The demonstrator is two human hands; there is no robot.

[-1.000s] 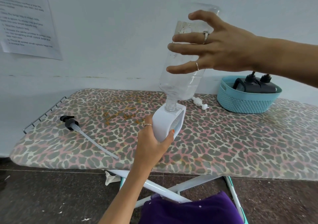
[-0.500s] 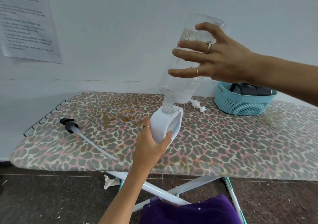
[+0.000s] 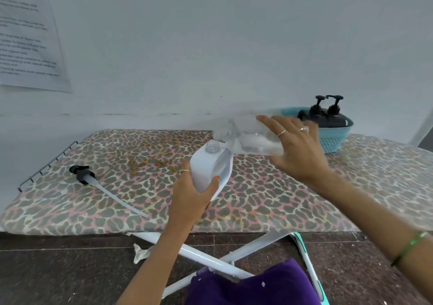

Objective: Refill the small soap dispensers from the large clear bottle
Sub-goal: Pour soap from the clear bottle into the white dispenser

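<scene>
Our left hand (image 3: pixel 191 193) gripped the white dispenser (image 3: pixel 209 167) round its belly; our right hand (image 3: pixel 296 146) clasped the bottle (image 3: pixel 246 137) mid-body. Both looked light, thin-walled and probably soap-slick, so we judged firm mid-body holds safest.

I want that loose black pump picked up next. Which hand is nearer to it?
Left. The left hand holds the white dispenser to the right of the black pump; the right hand is farther right, holding the clear bottle.

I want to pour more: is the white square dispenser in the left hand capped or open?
Open. The white square dispenser shows a bare clear neck with no pump; a black pump lies on the leopard-print board.
</scene>
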